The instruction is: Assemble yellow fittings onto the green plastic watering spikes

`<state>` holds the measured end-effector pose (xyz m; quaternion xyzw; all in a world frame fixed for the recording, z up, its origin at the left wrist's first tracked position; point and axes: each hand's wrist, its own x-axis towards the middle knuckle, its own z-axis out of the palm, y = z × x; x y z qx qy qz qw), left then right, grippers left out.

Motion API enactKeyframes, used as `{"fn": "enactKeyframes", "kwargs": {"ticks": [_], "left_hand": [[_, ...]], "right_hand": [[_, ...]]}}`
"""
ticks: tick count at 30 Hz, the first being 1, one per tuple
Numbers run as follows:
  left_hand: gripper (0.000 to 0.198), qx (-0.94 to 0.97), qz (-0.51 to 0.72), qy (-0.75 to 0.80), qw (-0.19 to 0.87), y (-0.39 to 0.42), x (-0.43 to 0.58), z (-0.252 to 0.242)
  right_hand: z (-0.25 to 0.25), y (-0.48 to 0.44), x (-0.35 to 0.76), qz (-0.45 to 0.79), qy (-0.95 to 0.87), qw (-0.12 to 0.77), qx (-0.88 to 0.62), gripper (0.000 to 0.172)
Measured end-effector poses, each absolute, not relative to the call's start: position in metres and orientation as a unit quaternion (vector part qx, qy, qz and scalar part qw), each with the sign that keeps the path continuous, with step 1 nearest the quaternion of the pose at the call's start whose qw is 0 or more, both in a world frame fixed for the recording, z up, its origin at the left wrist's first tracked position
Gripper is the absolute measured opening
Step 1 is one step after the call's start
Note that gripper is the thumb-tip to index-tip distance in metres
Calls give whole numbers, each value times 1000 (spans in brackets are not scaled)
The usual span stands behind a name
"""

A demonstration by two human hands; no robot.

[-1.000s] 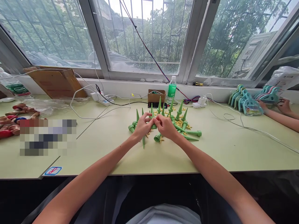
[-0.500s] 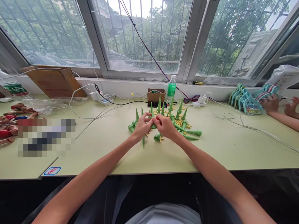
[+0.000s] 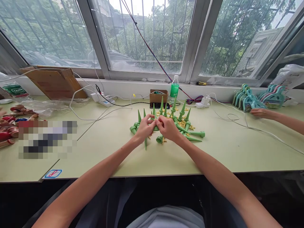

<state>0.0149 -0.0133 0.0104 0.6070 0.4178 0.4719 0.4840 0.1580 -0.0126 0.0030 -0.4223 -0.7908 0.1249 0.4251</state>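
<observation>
My left hand [image 3: 144, 128] and my right hand [image 3: 168, 127] meet fingertip to fingertip at mid-table, both closed in a pinch. Part of a green plant watering spike [image 3: 156, 128] shows just under the joined fingers, apparently held in the left hand. Whatever small piece the right fingers grip is hidden. Around the hands stand several green cone-shaped spikes [image 3: 182, 110], tips up. Others lie flat, such as one spike [image 3: 193, 139] to the right and a capped one [image 3: 160, 139] in front. Small yellow pieces [image 3: 182, 123] are scattered among them.
Behind the spikes are a small cardboard box [image 3: 155, 96], a phone [image 3: 155, 105] and a green bottle [image 3: 174, 88]. White cables [image 3: 231, 118] cross the table. At right, a co-worker's hand [image 3: 260, 113] is near teal hangers [image 3: 251, 99]. Wooden figures [image 3: 20, 117] lie left.
My hands keep the same pinch and place. At the right, the co-worker's hand has moved left and forward, down to the table by the hangers; the second hand there has left view.
</observation>
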Motion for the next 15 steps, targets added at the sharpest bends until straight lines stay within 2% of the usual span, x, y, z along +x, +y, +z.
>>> {"fn": "enactKeyframes", "kwargs": {"ticks": [15], "left_hand": [[27, 605, 464, 421, 492, -13, 15, 11]], "right_hand": [[2, -12, 158, 115, -795, 408, -434, 27]]}}
